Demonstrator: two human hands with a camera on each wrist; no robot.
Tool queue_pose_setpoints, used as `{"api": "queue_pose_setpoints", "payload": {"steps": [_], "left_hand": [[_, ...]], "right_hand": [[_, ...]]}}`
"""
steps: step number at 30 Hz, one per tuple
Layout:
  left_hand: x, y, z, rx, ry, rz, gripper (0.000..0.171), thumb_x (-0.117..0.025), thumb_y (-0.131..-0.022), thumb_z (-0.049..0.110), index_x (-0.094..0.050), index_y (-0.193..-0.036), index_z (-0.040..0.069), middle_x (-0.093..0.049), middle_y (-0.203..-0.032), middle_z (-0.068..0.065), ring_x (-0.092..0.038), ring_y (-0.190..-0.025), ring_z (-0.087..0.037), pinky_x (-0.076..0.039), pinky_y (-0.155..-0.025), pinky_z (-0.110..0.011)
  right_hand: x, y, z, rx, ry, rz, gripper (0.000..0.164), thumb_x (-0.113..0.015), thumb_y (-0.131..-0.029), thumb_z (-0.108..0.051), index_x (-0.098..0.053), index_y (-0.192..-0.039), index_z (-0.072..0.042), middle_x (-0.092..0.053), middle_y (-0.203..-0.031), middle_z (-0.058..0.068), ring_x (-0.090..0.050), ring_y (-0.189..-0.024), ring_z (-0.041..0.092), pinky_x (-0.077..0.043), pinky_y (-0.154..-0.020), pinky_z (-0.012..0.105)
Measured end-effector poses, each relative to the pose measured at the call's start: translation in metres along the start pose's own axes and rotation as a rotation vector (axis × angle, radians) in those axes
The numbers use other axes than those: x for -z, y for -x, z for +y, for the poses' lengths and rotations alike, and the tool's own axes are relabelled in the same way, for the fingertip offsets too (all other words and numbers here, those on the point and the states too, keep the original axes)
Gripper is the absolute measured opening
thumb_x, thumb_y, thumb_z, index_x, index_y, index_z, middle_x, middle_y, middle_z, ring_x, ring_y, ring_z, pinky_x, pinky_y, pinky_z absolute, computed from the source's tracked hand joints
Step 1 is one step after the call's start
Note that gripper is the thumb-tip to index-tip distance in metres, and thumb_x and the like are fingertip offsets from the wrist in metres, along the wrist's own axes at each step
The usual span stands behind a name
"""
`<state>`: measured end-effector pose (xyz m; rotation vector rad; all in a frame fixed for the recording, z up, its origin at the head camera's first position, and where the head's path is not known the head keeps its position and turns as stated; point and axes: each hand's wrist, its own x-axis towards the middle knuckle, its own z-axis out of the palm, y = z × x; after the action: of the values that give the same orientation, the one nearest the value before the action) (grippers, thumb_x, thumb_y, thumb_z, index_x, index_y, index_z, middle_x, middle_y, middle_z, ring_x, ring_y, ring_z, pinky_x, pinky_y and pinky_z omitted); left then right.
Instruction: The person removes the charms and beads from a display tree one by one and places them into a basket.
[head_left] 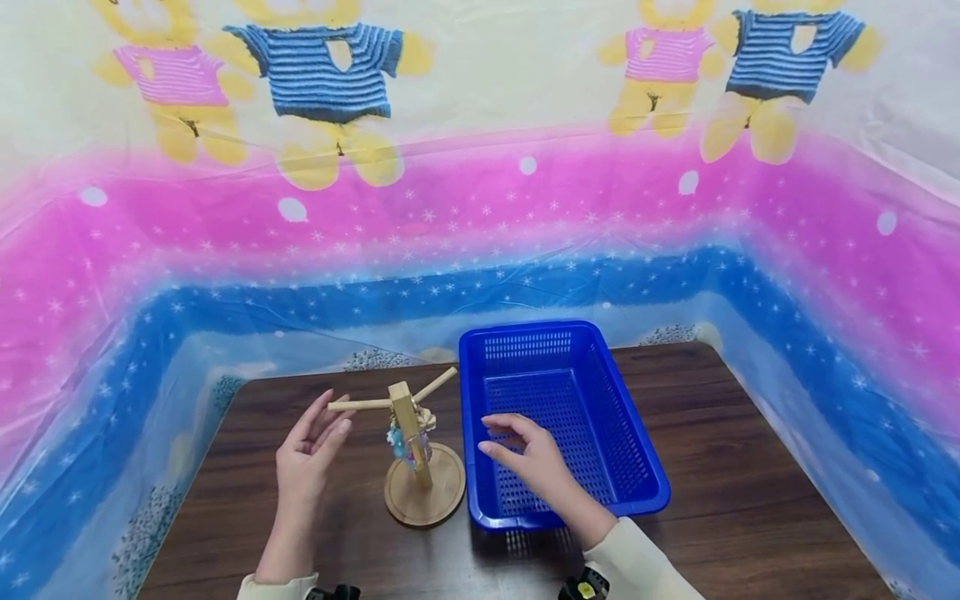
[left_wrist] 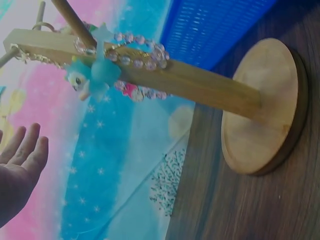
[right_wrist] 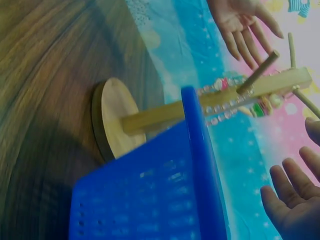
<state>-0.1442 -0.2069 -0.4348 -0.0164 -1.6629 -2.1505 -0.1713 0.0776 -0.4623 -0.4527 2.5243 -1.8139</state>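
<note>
A wooden jewelry stand (head_left: 408, 425) with a round base rises upright from the table, its pegs sticking out near the top. Beaded bracelets (left_wrist: 145, 60) and a turquoise pony charm (left_wrist: 102, 72) hang from it. My left hand (head_left: 309, 454) is just left of the stand, fingers loosely bent beside the tip of the left peg, holding nothing. Over the near part of the blue basket (head_left: 637, 450), my right hand (head_left: 528, 454) hovers with relaxed fingers pointing toward the stand, also holding nothing. A chain (left_wrist: 37, 57) dangles near the stand's top.
The basket, with perforated walls, stands right beside the stand's base on a dark wood table (head_left: 750, 467). Behind the table and along its sides hangs a printed curtain (head_left: 480, 208) with bears and snowflakes.
</note>
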Motion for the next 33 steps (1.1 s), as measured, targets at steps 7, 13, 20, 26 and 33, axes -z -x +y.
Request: {"api": "queue_pose_setpoints", "payload": {"steps": [7, 13, 20, 26, 33], "left_hand": [[-0.01, 0.001, 0.002, -0.008, 0.078, 0.019, 0.046, -0.059, -0.096, -0.013, -0.07, -0.123, 0.022, -0.079, -0.108, 0.01, -0.076, -0.097, -0.001, -0.061, -0.086, -0.014], [-0.018, 0.0, -0.001, -0.037, 0.105, 0.024, 0.042, -0.06, -0.095, -0.014, -0.071, -0.124, 0.014, -0.079, -0.106, 0.01, -0.076, -0.096, -0.002, -0.061, -0.085, -0.015], [-0.025, -0.001, -0.004, -0.058, 0.116, 0.038, 0.041, -0.061, -0.095, -0.013, -0.073, -0.116, 0.019, -0.08, -0.105, 0.01, -0.076, -0.095, -0.001, -0.061, -0.084, -0.015], [-0.03, -0.001, -0.005, -0.064, 0.117, 0.043, 0.04, -0.061, -0.095, -0.012, -0.074, -0.113, 0.021, -0.08, -0.104, 0.01, -0.076, -0.095, -0.002, -0.062, -0.082, -0.015], [-0.034, -0.001, -0.004, -0.055, 0.146, 0.07, 0.033, -0.062, -0.095, -0.011, -0.076, -0.107, 0.016, -0.08, -0.101, 0.008, -0.077, -0.096, -0.004, -0.063, -0.081, -0.017]], "right_hand": [[-0.022, -0.007, -0.001, -0.016, -0.084, -0.058, 0.031, -0.072, -0.096, -0.015, -0.069, -0.123, 0.0, -0.07, -0.124, 0.024, -0.068, -0.116, 0.036, -0.061, -0.094, 0.027], [-0.036, -0.008, -0.003, 0.006, -0.098, -0.064, 0.028, -0.072, -0.095, -0.01, -0.069, -0.118, 0.006, -0.071, -0.119, 0.028, -0.069, -0.112, 0.04, -0.062, -0.09, 0.025], [-0.048, -0.012, -0.004, -0.006, -0.101, -0.067, 0.027, -0.072, -0.095, -0.011, -0.07, -0.117, 0.005, -0.072, -0.116, 0.027, -0.071, -0.105, 0.028, -0.059, -0.085, 0.017], [-0.057, -0.015, -0.004, -0.042, -0.15, -0.08, 0.031, -0.072, -0.094, -0.01, -0.069, -0.119, 0.008, -0.072, -0.115, 0.029, -0.072, -0.104, 0.031, -0.06, -0.084, 0.018], [-0.068, -0.017, -0.003, -0.05, -0.149, -0.073, 0.028, -0.074, -0.092, -0.009, -0.071, -0.115, 0.006, -0.074, -0.111, 0.026, -0.072, -0.103, 0.035, -0.064, -0.084, 0.029]]}}
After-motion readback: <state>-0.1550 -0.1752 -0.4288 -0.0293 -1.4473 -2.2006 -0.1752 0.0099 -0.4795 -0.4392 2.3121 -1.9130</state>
